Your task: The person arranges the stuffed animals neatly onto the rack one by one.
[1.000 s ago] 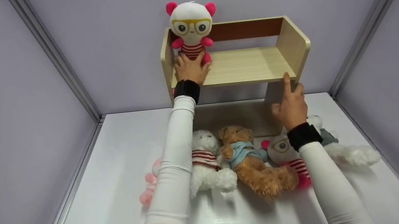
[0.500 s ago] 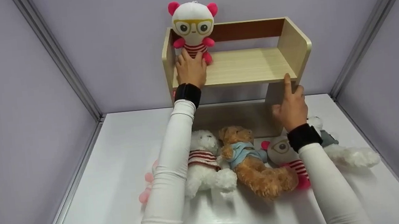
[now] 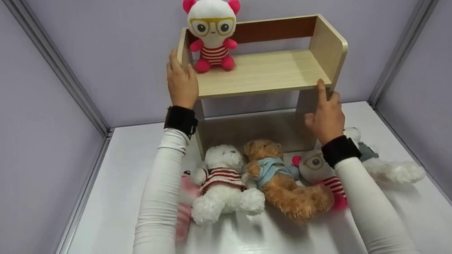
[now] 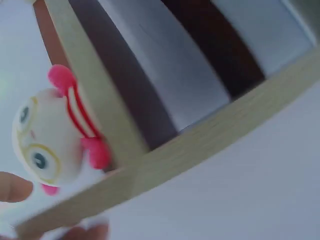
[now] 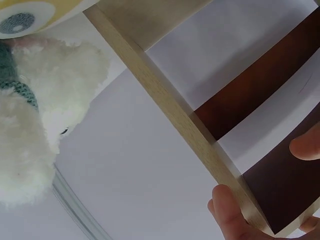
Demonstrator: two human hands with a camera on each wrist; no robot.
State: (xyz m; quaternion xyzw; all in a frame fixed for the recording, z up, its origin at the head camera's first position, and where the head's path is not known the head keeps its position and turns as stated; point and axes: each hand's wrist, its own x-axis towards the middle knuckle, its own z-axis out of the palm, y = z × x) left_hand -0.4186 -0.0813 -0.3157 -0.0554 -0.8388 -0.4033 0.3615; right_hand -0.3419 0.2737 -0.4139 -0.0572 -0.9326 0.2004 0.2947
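Observation:
A panda plush (image 3: 213, 33) with pink ears, yellow glasses and a striped body sits upright at the left end of the upper board of a wooden shelf (image 3: 266, 71). My left hand (image 3: 182, 79) is at the left side panel, fingers fairly straight, thumb on the inner side; the left wrist view shows the thumb (image 4: 15, 187) apart from the panel and blurred fingertips (image 4: 90, 232) by its outer side. My right hand (image 3: 326, 117) grips the right side panel, index finger up on the board's front edge; in the right wrist view a fingertip (image 5: 226, 202) lies against the panel.
Before the shelf lie a white bear (image 3: 221, 185) in a striped top, a brown bear (image 3: 272, 176) in blue, another panda plush (image 3: 315, 166) and a white plush (image 3: 392, 171) by my right forearm. My left sleeve partly covers a pink plush (image 3: 183, 220). Walls (image 3: 57, 97) enclose the table (image 3: 105, 205).
My left hand has let go of the upper panda plush's body and moved left to the side panel. The plush stays seated on the board. My right hand keeps its place on the shelf.

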